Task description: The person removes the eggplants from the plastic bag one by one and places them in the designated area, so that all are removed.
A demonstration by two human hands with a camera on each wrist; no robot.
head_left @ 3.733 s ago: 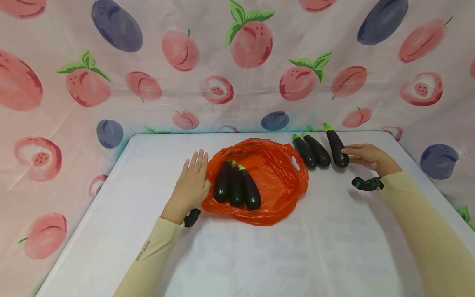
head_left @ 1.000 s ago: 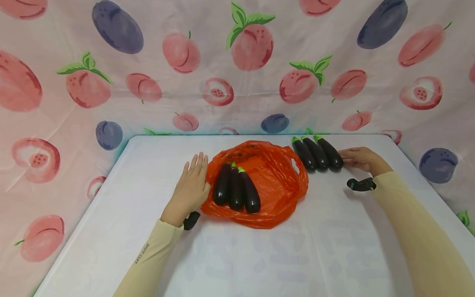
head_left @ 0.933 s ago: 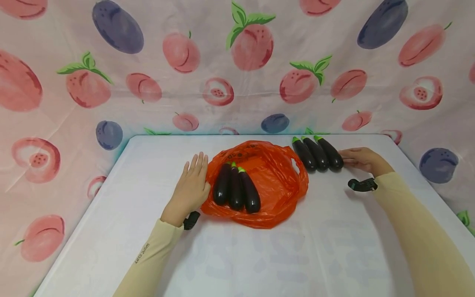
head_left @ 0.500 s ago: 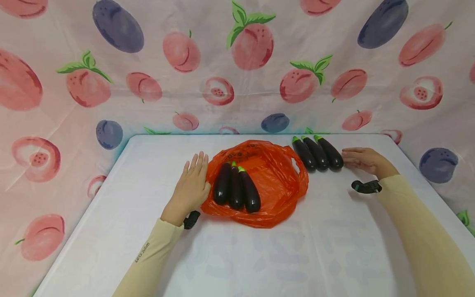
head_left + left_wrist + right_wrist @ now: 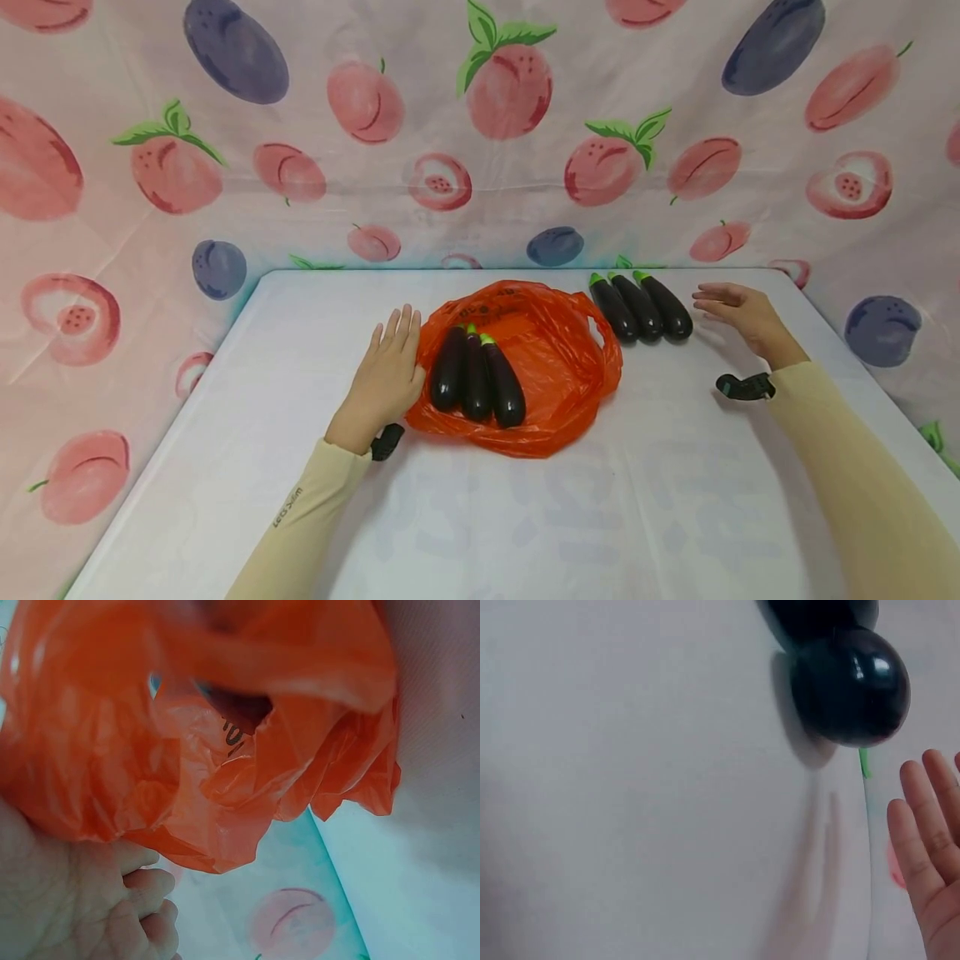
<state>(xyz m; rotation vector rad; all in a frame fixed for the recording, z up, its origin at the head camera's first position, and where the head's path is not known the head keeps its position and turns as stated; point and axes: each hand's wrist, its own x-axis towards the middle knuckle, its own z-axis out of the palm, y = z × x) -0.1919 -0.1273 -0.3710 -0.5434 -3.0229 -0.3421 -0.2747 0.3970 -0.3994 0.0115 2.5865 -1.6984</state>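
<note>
An orange-red plastic bag lies spread on the table with three dark eggplants side by side on its left part. Against the bag's left edge rests my left hand, fingers straight; in the left wrist view the bag's crumpled film touches that hand. Three more eggplants, green stems pointing back, lie in a row just right of the bag. My right hand hovers to the right of this row, apart from it and holding nothing. The right wrist view shows its straight fingers beside a rounded eggplant end.
The white table extends in front of the bag and to both sides. A fruit-print cloth hangs along the table's back edge and sides. Each wrist carries a small black camera, the right one hanging low over the table.
The rightmost eggplant, in the right hand's grasp at first, now lies beside the other two. My right hand has let go and drawn off to the right. My left hand stays put.
</note>
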